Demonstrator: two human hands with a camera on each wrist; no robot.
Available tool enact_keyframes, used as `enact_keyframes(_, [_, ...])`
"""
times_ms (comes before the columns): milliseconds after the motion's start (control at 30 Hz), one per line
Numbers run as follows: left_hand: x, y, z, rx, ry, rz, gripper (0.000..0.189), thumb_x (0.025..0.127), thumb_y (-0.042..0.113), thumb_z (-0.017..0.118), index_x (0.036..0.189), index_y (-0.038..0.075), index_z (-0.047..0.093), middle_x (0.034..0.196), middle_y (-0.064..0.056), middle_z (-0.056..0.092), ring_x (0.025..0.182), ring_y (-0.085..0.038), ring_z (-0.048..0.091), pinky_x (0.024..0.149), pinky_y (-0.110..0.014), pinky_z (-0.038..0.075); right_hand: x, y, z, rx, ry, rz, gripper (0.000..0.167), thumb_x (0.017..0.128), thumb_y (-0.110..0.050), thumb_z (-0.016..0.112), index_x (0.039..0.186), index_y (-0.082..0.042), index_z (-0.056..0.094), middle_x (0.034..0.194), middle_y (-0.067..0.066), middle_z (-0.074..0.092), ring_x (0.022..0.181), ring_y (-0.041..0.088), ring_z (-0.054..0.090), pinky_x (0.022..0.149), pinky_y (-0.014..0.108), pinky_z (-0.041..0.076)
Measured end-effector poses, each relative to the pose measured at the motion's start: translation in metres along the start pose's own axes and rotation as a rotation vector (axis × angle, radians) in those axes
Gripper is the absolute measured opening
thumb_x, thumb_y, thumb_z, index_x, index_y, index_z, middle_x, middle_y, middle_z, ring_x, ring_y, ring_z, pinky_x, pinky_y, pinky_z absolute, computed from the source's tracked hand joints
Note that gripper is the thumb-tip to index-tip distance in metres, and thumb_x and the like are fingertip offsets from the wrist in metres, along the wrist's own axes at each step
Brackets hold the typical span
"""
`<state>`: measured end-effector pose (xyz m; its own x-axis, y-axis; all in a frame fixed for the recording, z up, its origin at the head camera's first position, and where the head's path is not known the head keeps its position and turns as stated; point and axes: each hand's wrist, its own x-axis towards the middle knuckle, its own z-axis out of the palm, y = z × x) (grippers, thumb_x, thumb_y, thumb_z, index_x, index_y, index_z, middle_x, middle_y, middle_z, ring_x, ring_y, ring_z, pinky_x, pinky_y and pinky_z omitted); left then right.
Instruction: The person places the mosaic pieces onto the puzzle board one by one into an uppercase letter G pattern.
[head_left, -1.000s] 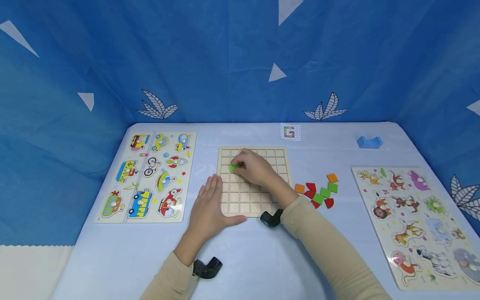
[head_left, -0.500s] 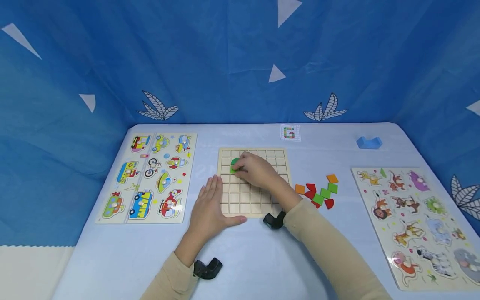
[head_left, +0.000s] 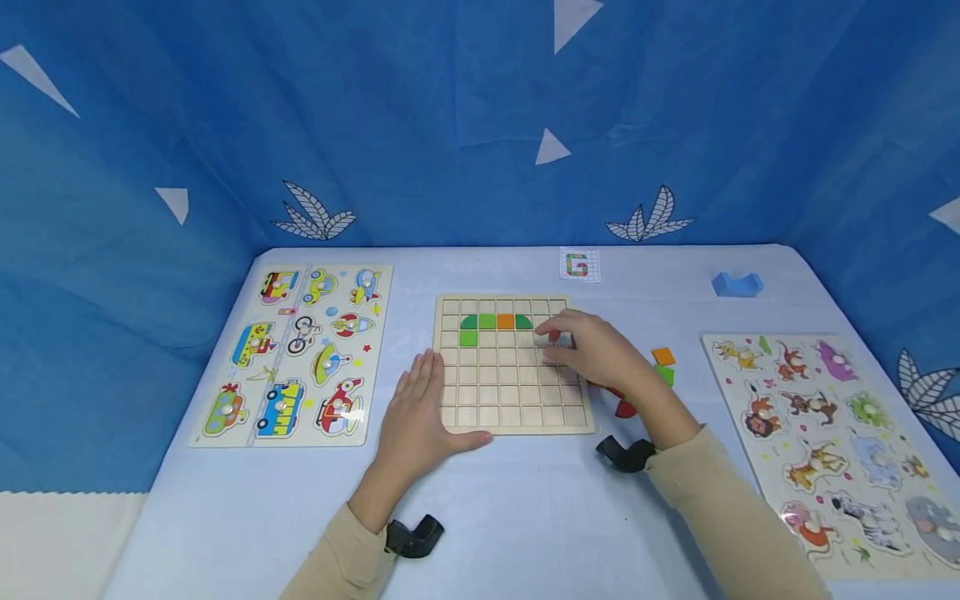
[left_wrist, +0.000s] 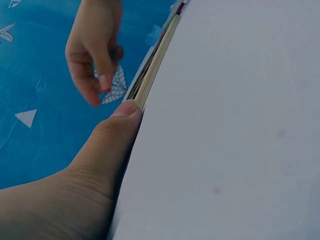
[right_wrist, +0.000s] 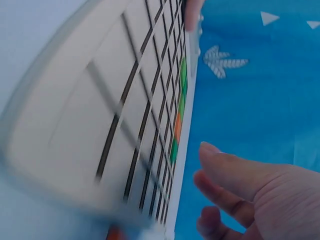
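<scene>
In the head view, my left hand lies with straight fingers at the left edge of a wooden grid board, its thumb along the near edge. The thumb touches the board's side in the left wrist view. My right hand hovers over the board's right part, thumb and fingers apart; no tile shows between them in the right wrist view. Seated in the grid are a dark green quarter-round tile, a light green square, an orange square, another quarter-round and a green square below.
Loose tiles, including an orange square and a red piece, lie right of the board, partly hidden by my right hand. A patterned card and blue block sit behind. Vehicle and animal puzzles flank the board.
My right hand has let go of the green square tile at the grid's upper left and moved right. The tiles it covered now show. My left hand has stayed in place.
</scene>
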<state>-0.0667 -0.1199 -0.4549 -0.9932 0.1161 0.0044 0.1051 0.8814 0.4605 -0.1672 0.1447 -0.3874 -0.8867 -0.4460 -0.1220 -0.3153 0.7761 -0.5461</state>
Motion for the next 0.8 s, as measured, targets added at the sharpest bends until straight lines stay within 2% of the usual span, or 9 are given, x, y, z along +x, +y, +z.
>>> enact_keyframes(200, [0.0,-0.001,0.001,-0.013,0.006,0.0,0.139,0.06,0.08,0.075,0.157,0.0,0.016,0.167,-0.014,0.012,0.156,-0.028,0.009,0.127,-0.045,0.012,-0.031,0.031,-0.013,-0.087,-0.019,0.103,0.033,0.089,-0.021,0.074,0.121,-0.011,0.071,0.103,0.003,0.067,0.089,0.02,0.057,0.075,0.034,0.05])
enact_keyframes(400, [0.001,-0.001,0.002,-0.021,0.019,0.007,0.139,0.06,0.078,0.077,0.157,-0.001,0.018,0.166,-0.015,0.014,0.156,-0.029,0.011,0.126,-0.047,0.014,-0.047,0.047,-0.011,-0.06,-0.042,0.168,0.03,0.087,-0.02,0.076,0.116,-0.013,0.074,0.109,0.005,0.068,0.096,0.022,0.059,0.079,0.037,0.054])
enact_keyframes(533, [0.001,-0.002,0.002,-0.021,0.024,0.012,0.138,0.06,0.078,0.076,0.157,-0.001,0.018,0.166,-0.015,0.014,0.156,-0.03,0.011,0.126,-0.047,0.014,-0.05,0.051,-0.007,-0.032,-0.031,0.171,0.026,0.087,-0.018,0.077,0.112,-0.016,0.073,0.105,0.002,0.066,0.095,0.022,0.057,0.081,0.037,0.053])
enact_keyframes(667, [0.001,-0.002,0.003,-0.022,0.028,0.015,0.138,0.06,0.078,0.077,0.157,-0.001,0.018,0.166,-0.015,0.014,0.156,-0.03,0.011,0.126,-0.048,0.014,-0.05,0.057,-0.006,0.027,-0.035,0.153,0.021,0.088,-0.014,0.075,0.106,-0.019,0.067,0.1,0.002,0.065,0.089,0.021,0.056,0.076,0.032,0.051])
enact_keyframes(800, [0.0,-0.002,0.002,-0.025,0.029,0.018,0.138,0.06,0.077,0.077,0.157,-0.002,0.018,0.166,-0.016,0.014,0.155,-0.03,0.012,0.126,-0.048,0.014,-0.046,0.063,-0.006,0.096,0.002,0.123,0.019,0.09,-0.013,0.073,0.106,-0.018,0.064,0.098,0.003,0.066,0.083,0.021,0.056,0.071,0.03,0.051])
